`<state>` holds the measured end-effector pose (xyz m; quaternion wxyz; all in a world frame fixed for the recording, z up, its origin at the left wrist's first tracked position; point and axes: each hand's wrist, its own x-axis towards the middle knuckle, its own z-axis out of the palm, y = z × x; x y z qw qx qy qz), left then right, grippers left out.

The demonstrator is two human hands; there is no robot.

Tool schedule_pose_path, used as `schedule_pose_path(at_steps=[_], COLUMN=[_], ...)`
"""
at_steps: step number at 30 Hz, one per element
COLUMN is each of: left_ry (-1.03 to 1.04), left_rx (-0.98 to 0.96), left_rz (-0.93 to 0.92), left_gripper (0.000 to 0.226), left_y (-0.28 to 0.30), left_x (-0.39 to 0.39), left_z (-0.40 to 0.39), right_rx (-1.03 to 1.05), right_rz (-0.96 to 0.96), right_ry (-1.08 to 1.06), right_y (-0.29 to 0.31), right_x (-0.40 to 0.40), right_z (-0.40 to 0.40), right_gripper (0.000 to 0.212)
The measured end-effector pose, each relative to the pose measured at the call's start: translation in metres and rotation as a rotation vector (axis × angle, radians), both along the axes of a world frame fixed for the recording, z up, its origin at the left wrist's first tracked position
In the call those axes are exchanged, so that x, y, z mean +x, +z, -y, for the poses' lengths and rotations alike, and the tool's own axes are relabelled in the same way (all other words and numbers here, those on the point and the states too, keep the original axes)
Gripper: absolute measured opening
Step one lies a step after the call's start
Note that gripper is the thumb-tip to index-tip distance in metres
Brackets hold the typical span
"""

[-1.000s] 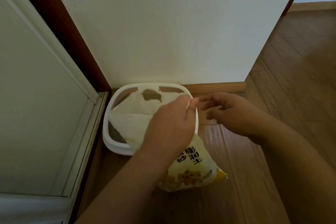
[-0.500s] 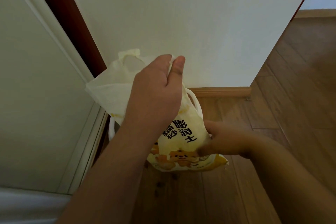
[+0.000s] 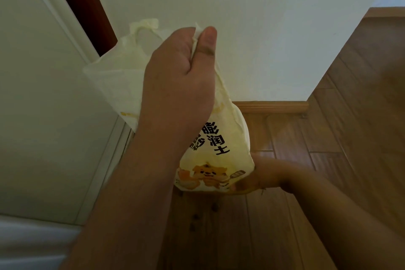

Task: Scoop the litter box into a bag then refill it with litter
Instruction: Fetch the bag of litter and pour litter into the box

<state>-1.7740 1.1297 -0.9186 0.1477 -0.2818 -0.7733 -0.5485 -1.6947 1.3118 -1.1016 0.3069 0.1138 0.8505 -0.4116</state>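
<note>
A pale yellow litter bag (image 3: 221,149) with black characters and an orange cartoon cat is lifted off the floor in the middle of the head view. My left hand (image 3: 179,81) grips the bag's gathered top edge between thumb and fingers. My right hand (image 3: 256,175) holds the bag's lower right corner from underneath. The bag's loose upper flap (image 3: 114,81) spreads to the left. The litter box is hidden behind the bag and my left arm.
A white wall (image 3: 252,28) rises straight ahead with a wooden baseboard (image 3: 274,106). A white door and frame (image 3: 43,94) stand to the left. Wooden floor (image 3: 350,138) extends right and below, with several dark litter grains (image 3: 196,217) scattered under the bag.
My left hand has raised the bag's top off the litter box. My right hand dropped from the bag's opening to its lower corner, and the bag now hides the box.
</note>
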Motion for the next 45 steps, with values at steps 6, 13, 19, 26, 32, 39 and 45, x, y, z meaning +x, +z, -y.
schedule_pose_path(at_steps=[6, 13, 19, 26, 32, 39, 45], left_ry=[0.064, 0.147, 0.184, 0.266, 0.211, 0.157, 0.15], left_rx=[0.003, 0.056, 0.003, -0.093, -0.049, -0.081, -0.113], left_rz=[0.007, 0.017, -0.011, 0.001, 0.124, 0.273, 0.346], left_gripper=[0.044, 0.042, 0.043, 0.042, 0.041, 0.034, 0.028], left_y=[0.002, 0.0, -0.004, -0.01, -0.016, -0.029, -0.055], left_x=[-0.013, -0.027, -0.03, -0.035, -0.04, -0.059, -0.095], left_z=[0.011, 0.021, 0.02, 0.027, 0.026, 0.016, 0.003], right_rx=[-0.011, 0.015, 0.11, 0.25, 0.399, 0.47, 0.556], right_rz=[-0.038, 0.029, -0.063, -0.221, -0.342, -0.44, -0.485], right_ry=[-0.039, -0.247, -0.243, -0.27, -0.36, -0.511, -0.527], right_y=[0.0, 0.005, 0.001, 0.018, 0.041, 0.052, 0.059], right_x=[-0.006, -0.003, -0.003, -0.003, 0.004, 0.009, 0.013], right_z=[0.007, 0.003, 0.005, 0.004, -0.011, -0.033, -0.05], right_gripper=[0.058, 0.062, 0.064, 0.04, 0.03, 0.026, 0.026])
